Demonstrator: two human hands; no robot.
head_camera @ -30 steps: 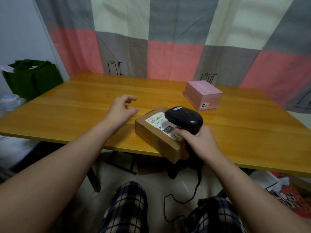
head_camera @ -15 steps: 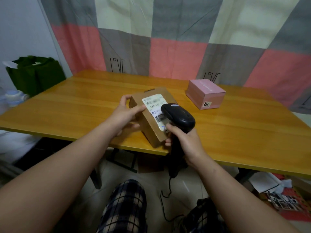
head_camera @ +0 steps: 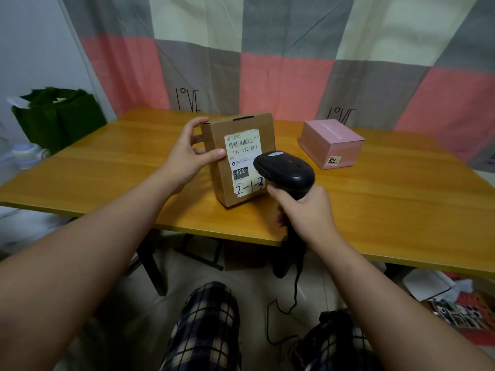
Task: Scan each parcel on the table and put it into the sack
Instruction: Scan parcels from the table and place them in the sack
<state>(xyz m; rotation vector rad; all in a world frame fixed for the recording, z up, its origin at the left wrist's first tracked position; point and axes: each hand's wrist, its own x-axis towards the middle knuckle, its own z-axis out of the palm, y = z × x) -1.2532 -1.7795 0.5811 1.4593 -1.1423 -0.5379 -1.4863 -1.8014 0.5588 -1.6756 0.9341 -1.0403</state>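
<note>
Far to the left, off the end of the surface (head_camera: 107, 167), stands a green sack (head_camera: 57, 116) with its mouth open, well apart from everything else. A pale bottle or jug sits just below it, too blurred to tell which.

Next comes the left hand (head_camera: 187, 153), reaching in over the front edge. It grips the brown box (head_camera: 219, 183) by its left side, thumb pressed across the front face beside the label (head_camera: 242, 153) and fingers curled round the top left corner and the back. The box is upright, its broad labelled face turned toward the person, near the front edge and left of centre. Its bottom edge looks to be resting on the wood. The label carries a barcode, the print 122-122-C07, a dark patch reading 122, and blue handwriting 2-1-3 at the foot.

Just right of the box is the black scanner (head_camera: 285, 172), its head close in front of the label's lower right corner and covering a bit of it. The right hand (head_camera: 305, 210) is wrapped tight round its handle, which drops below the front edge, with a cable (head_camera: 294, 295) trailing down between plaid-trousered knees.

Farther right and back, a pink box (head_camera: 332, 143) lies flat on the surface, a small sticker on its near side, well apart from both hands.
</note>
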